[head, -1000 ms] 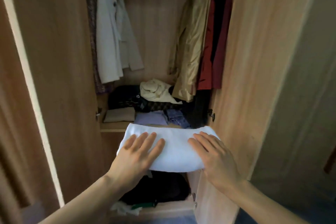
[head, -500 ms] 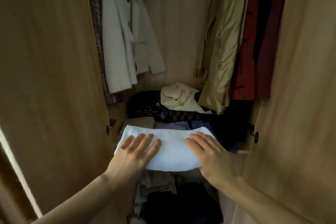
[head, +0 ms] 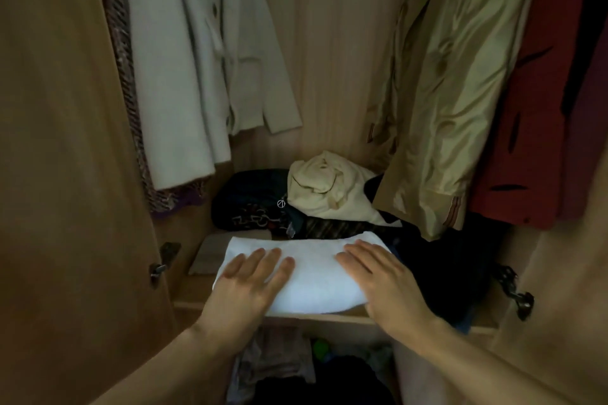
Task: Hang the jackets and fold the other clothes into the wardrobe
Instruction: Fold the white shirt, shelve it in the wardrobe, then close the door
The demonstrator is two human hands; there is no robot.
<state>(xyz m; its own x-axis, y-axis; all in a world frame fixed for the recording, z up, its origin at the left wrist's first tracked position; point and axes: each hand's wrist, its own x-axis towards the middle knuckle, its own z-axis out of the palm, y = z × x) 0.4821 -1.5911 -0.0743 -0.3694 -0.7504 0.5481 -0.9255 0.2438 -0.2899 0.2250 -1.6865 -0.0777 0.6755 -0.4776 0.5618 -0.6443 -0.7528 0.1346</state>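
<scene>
My left hand (head: 250,283) and right hand (head: 381,276) lie flat, fingers straight, on the folded white cloth (head: 316,276), steadying it on the wardrobe shelf (head: 329,314), gripping nothing.

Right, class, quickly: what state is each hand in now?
Left hand: open, fingers straight, flat on the folded white cloth.
Right hand: open, fingers straight, flat on the same cloth.

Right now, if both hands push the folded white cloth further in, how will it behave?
Probably soft and floppy: the cloth has rounded, pillowy edges. Pushed by the flat left hand and right hand, it may bunch against the dark clothes behind rather than slide.
</scene>
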